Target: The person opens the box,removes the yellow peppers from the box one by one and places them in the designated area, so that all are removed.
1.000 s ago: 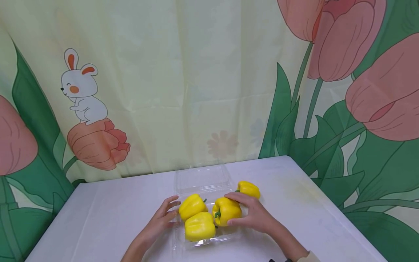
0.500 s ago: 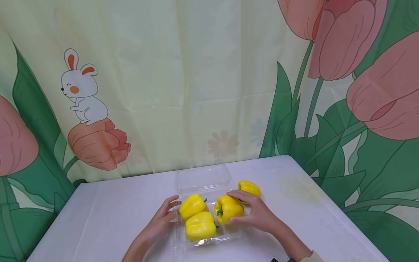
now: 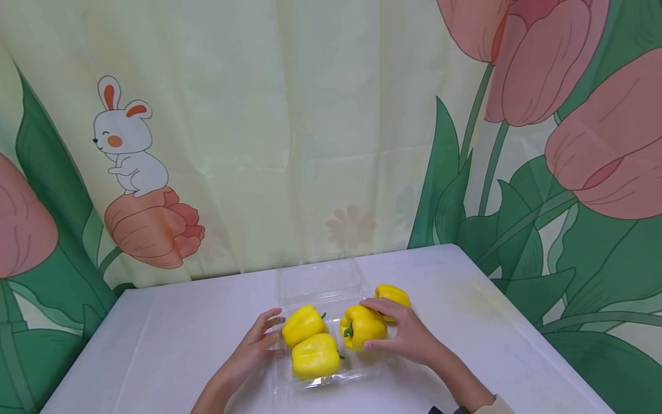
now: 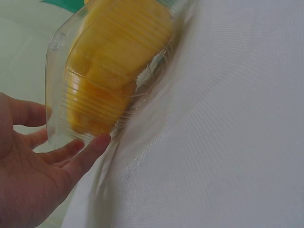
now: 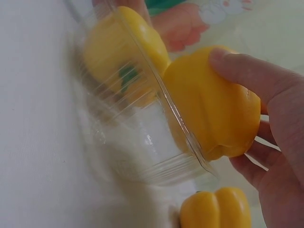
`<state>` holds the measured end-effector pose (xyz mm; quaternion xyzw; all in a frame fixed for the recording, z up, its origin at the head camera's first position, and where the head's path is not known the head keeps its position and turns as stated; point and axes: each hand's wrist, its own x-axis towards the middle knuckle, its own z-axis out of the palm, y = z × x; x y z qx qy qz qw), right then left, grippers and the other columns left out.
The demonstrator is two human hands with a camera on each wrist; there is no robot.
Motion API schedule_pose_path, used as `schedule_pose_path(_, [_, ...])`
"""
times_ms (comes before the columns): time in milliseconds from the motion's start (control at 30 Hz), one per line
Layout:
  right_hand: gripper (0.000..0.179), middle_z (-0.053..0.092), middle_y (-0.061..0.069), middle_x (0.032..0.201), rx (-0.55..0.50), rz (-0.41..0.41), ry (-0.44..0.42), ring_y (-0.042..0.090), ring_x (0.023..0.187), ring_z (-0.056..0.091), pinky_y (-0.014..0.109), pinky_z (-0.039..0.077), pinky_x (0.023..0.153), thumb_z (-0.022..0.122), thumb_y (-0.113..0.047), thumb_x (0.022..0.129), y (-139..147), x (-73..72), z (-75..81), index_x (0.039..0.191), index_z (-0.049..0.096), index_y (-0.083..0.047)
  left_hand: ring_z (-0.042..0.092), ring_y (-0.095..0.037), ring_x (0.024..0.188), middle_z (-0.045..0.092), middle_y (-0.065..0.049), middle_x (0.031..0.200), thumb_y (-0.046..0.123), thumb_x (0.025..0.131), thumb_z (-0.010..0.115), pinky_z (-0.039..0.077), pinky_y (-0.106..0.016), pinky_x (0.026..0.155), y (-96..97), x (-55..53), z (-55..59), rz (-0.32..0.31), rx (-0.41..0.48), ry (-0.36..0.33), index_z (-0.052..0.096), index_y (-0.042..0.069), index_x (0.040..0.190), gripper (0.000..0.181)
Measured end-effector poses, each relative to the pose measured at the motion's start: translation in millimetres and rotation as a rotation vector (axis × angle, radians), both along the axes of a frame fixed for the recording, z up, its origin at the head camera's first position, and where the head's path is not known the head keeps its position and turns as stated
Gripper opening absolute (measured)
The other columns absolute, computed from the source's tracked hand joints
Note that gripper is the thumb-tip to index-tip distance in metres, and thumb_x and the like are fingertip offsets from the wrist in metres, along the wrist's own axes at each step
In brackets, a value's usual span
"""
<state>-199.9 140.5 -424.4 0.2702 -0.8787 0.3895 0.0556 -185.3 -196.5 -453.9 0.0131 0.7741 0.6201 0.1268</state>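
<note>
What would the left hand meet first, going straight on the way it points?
Likely the side wall of the clear container, with a yellow pepper behind it; whether the fingers touch the wall is unclear.

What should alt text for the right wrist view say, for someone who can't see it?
The right hand grips a yellow bell pepper at the rim of a clear plastic container. A second pepper sits inside, partly seen through the plastic; a third pepper lies outside, at the picture's bottom edge.
</note>
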Motion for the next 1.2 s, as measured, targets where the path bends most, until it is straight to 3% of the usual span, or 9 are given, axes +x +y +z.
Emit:
schedule_pose_path(367, [0.067, 0.061, -0.006, 0.133, -0.016, 0.023, 0.015, 0.020, 0.121, 0.057, 0.040, 0.053, 0.097, 0.080, -0.044, 0.074, 2.5, 1.4, 4.1, 0.132, 0.058, -0.018, 0.041, -0.042, 0.134, 0.032, -0.021, 0.152, 0.028, 0.099, 0.051, 0.053, -0.050, 0.095, -1.2, 0.6, 1.8, 0.004, -0.001, 0.001, 0.028, 0.017, 0.148, 0.055])
schedule_pose_path(1200, [0.065, 0.062, -0.008, 0.131, -0.041, -0.022, 0.038, 0.023, 0.127, 0.054, 0.042, 0.053, 0.096, 0.081, -0.045, 0.073, 8.0, 5.4, 11.1, 0.131, 0.059, -0.024, 0.041, -0.043, 0.133, 0.032, -0.023, 0.152, 0.022, 0.099, 0.050, 0.054, -0.048, 0.093, 0.3, 0.6, 1.0, 0.004, 0.013, 0.002, 0.028, 0.016, 0.148, 0.054])
